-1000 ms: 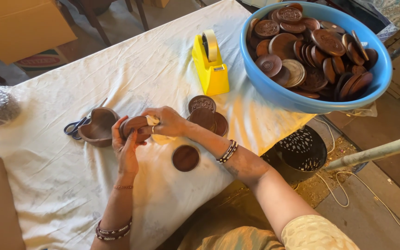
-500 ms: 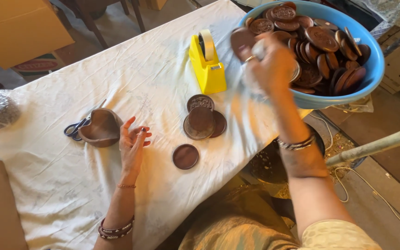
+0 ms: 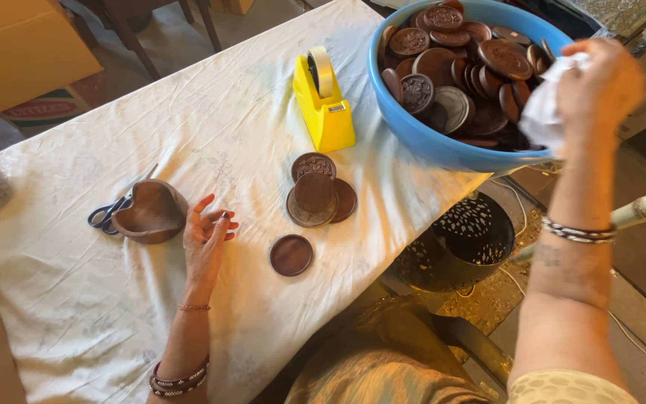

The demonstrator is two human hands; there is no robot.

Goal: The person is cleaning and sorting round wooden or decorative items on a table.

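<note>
— What was the right hand point(image 3: 600, 86) doing?

— It was raised at the rim of the blue basin point(image 3: 443, 146), its fingers bunched tight around a white crumpled cloth point(image 3: 543, 112). The cloth bulged out toward the basin side of the hand, just over the heap of brown round lids point(image 3: 450, 60) piled inside.

— How would that cloth handle?

— Soft and light, I'd judge, with no stiffness at all. It could be taken anywhere, though a full-fisted bunch like that one seemed the surest hold. The lids looked rigid and carved on top, probably wood or clay. I'd take one by its edge, since the flat faces offer little to pinch.

— And the left hand point(image 3: 205, 238)?

— It lay loosely spread on the white-clothed surface point(image 3: 76, 314), fingers slightly curled, holding nothing. Just beyond its fingertips, on the outer side, sat a brown heart-shaped bowl point(image 3: 151, 212), close but whether touching I could not tell. Blue-handled scissors point(image 3: 106, 215) lay partly tucked behind that bowl.

— Anything on the inner side of it?

— A single round lid point(image 3: 291, 255) lay flat near the thumb side, apart from the hand. Further off stood a small stack of discs point(image 3: 315, 193), and beyond those a yellow tape dispenser point(image 3: 324, 105).
</note>
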